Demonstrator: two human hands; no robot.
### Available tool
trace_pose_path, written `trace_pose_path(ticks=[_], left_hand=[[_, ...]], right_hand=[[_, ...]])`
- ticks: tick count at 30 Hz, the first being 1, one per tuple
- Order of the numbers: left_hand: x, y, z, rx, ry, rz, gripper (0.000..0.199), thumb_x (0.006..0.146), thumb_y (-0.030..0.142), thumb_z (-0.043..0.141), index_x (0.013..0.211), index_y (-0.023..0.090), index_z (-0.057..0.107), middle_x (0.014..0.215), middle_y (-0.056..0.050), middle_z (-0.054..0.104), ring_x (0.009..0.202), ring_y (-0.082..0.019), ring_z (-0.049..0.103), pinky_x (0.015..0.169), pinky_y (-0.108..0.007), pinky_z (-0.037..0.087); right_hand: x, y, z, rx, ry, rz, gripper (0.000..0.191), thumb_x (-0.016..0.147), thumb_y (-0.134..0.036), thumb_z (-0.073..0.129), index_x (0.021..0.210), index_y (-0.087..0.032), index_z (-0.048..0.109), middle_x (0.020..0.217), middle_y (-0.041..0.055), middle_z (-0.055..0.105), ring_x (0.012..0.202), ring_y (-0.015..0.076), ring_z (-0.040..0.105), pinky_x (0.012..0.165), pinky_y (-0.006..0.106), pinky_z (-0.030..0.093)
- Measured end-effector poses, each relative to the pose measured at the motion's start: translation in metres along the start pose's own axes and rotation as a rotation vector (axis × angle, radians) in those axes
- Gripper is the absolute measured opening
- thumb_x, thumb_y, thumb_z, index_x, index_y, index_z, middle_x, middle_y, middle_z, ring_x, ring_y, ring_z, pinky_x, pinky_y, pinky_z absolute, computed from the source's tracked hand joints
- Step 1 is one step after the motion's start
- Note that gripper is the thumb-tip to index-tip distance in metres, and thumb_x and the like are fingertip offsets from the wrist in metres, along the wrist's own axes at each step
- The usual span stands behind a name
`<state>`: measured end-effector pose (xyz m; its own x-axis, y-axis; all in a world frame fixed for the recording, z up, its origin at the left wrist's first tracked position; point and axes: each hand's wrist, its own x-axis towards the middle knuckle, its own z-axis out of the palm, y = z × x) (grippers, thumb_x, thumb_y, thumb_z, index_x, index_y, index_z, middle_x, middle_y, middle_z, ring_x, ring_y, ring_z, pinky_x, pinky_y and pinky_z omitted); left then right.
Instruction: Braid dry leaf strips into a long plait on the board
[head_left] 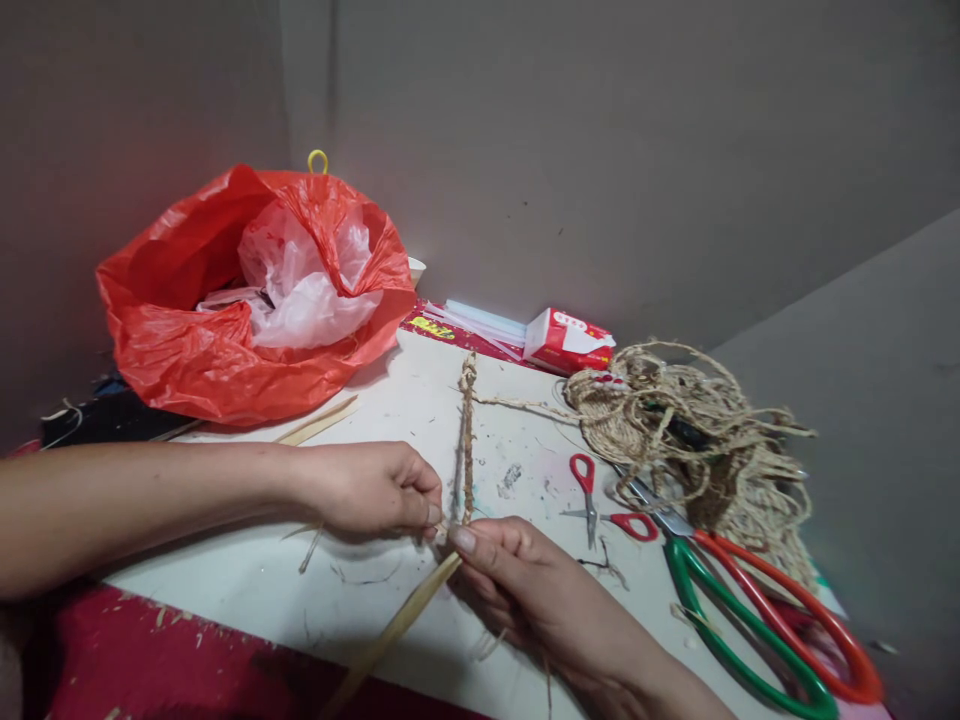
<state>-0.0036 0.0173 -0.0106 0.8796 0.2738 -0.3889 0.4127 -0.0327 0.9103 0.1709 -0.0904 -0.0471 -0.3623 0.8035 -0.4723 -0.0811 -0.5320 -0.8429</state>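
Note:
A flat, pale straw-like strip (390, 637) slants up from the bottom edge to my right hand (517, 575), pinched between its thumb and fingers. Close beside it, my left hand (386, 490) is closed, its thumb and finger pressed on a small end of fibre that I cannot make out well. A brown twisted cord (468, 445) runs upright along the white board from a knotted top down to my fingertips. Its lower end is hidden by the hands. From near its top, a thinner strand goes right to a heap of braided cord (675, 420).
Large scissors (757, 610) with green and orange handles lie at the right, small red-handled scissors (589, 490) nearer the middle. A red plastic bag (187, 370) stands at the back left. A red tissue pack (570, 342) sits by the wall. Fibre scraps litter the white board (217, 590).

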Motion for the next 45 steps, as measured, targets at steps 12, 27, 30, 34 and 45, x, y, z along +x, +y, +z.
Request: trace_pose_path(ticks=[12,27,30,34,45], left_hand=[[-0.012,0.009,0.02,-0.068,0.087,-0.028,0.025,0.085,0.035,0.044,0.071,0.017,0.051,0.048,0.007,0.036,0.041,-0.006,0.027,0.042,-0.02,0.021],[-0.048,-0.002,0.062,0.951,0.065,0.403,0.023,0.071,0.013,0.052,0.052,0.025,0.058,0.043,0.0,0.049,0.044,-0.014,0.039,0.048,-0.029,0.025],[-0.045,0.016,0.03,0.747,0.23,0.307,0.018,0.073,0.022,0.052,0.056,0.021,0.058,0.047,0.002,0.049,0.044,-0.011,0.035,0.049,-0.027,0.025],[-0.018,0.019,0.013,0.197,0.372,0.052,0.019,0.078,0.031,0.044,0.08,0.018,0.058,0.062,0.002,0.055,0.052,-0.01,0.044,0.052,-0.022,0.032],[0.003,-0.004,0.021,-0.091,0.05,-0.037,0.027,0.075,0.025,0.04,0.051,0.016,0.049,0.047,0.003,0.04,0.046,-0.008,0.033,0.046,-0.022,0.026]], right_hand=[[0.0,0.003,0.022,0.275,0.247,0.024,0.043,0.08,-0.048,0.059,0.056,-0.018,0.039,0.042,-0.0107,0.026,0.036,0.0028,0.013,0.036,0.02,0.007],[-0.007,0.012,0.033,0.213,0.276,0.02,0.035,0.077,-0.049,0.063,0.072,-0.015,0.057,0.041,-0.0094,0.031,0.037,0.0042,0.02,0.039,0.02,0.01],[-0.007,0.012,0.033,0.24,0.266,-0.017,0.032,0.078,-0.046,0.063,0.071,-0.016,0.055,0.043,-0.009,0.032,0.039,0.0046,0.019,0.04,0.021,0.01],[-0.005,0.012,0.032,0.209,0.229,-0.12,0.029,0.079,-0.043,0.063,0.071,-0.015,0.057,0.05,-0.0067,0.038,0.044,0.0055,0.023,0.043,0.02,0.017],[-0.005,0.014,0.015,-0.17,0.17,-0.071,0.036,0.083,-0.049,0.054,0.073,-0.014,0.057,0.054,-0.0057,0.035,0.05,0.0077,0.025,0.047,0.021,0.022]])
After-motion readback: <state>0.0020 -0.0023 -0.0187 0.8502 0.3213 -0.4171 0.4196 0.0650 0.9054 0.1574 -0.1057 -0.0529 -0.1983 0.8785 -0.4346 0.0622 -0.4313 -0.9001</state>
